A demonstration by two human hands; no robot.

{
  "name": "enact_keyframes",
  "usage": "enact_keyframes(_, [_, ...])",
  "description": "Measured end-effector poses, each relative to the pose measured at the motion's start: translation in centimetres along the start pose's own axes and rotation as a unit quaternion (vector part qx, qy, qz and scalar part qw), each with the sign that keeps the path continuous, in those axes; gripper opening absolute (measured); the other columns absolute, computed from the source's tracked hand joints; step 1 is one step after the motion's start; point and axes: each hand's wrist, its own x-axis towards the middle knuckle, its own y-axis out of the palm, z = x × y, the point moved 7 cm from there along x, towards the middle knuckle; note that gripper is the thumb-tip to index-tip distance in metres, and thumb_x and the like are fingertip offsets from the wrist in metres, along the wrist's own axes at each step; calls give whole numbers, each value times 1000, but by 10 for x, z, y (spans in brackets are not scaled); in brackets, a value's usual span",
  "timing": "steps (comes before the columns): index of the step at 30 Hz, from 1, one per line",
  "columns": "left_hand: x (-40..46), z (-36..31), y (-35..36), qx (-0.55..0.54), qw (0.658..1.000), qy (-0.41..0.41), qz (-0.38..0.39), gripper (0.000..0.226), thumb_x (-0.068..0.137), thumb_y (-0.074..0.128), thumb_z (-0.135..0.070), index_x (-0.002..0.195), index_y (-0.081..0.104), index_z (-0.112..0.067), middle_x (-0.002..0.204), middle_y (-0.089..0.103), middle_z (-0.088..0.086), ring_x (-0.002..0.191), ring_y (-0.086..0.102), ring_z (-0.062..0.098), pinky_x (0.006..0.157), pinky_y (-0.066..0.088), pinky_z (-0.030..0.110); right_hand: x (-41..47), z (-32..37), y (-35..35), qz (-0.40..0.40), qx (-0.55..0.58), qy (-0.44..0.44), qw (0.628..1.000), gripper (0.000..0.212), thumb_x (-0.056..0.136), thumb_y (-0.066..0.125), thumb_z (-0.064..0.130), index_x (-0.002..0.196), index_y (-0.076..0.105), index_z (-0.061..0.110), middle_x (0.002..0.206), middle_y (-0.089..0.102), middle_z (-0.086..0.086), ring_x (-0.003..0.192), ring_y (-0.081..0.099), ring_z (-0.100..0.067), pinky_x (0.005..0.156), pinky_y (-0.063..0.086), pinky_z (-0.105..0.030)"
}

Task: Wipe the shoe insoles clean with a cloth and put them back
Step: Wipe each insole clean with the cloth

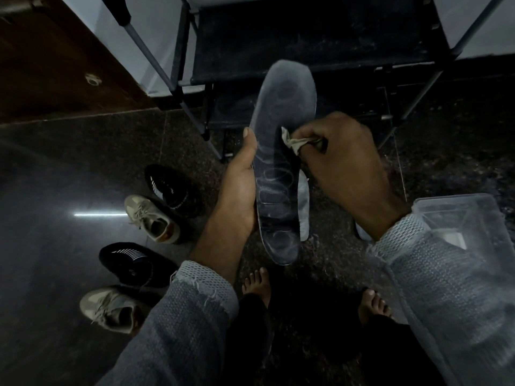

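While the left hand (239, 179) grips the insole (281, 162) upright, the right hand (342, 160) pinches a cloth (292, 140) against it. Wiping looks underway. Next, probably stroke toward six o'clock, then refit into the shoes (156, 218) at nine o'clock.

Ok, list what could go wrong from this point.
1. The left hand holds the long grey foam insole only along one edge, so wiping pressure could bend it or knock it loose.
2. The right hand pinches just a small crumpled beige cloth, which may smear rather than lift dirt.
3. A second grey insole sits behind the first and could slip to the floor.
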Motion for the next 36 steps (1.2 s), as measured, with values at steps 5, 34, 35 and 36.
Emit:
enact_keyframes(5, [0, -2, -2, -39, 999, -4, 11, 58, 101, 30, -52, 100, 70, -10, 88, 73, 9, 80, 71, 20, 71, 57, 32, -5, 16, 16, 117, 7, -36, 992, 18, 83, 64, 7, 93, 76, 17, 93, 70, 4, 84, 60, -2, 76, 43, -9])
enact_keyframes(34, [-1, -2, 2, -27, 999, -11, -13, 60, 100, 25, -54, 117, 60, -8, 99, 72, 12, 88, 71, 23, 74, 58, 33, -6, 23, 16, 136, 12, -49, 989, 16, 83, 67, 7, 91, 76, 17, 88, 73, 8, 79, 63, -1, 72, 47, -6])
enact_keyframes(35, [-1, -1, 3, -23, 1000, -10, -14, 60, 100, 25, -55, 118, 60, -10, 101, 72, 12, 91, 70, 24, 78, 57, 35, -5, 21, 13, 102, 9, -42, 994, 15, 83, 67, 8, 91, 76, 17, 89, 72, 8, 80, 63, -2, 73, 48, -10])
enact_keyframes(36, [0, -1, 4, -21, 1000, -10, -16, 60, 100, 25, -55, 117, 61, -11, 102, 71, 12, 94, 68, 25, 84, 55, 38, -5, 19, 9, 67, 2, -37, 997, 15, 84, 67, 9, 91, 76, 18, 89, 71, 7, 81, 62, -2, 74, 48, -14])
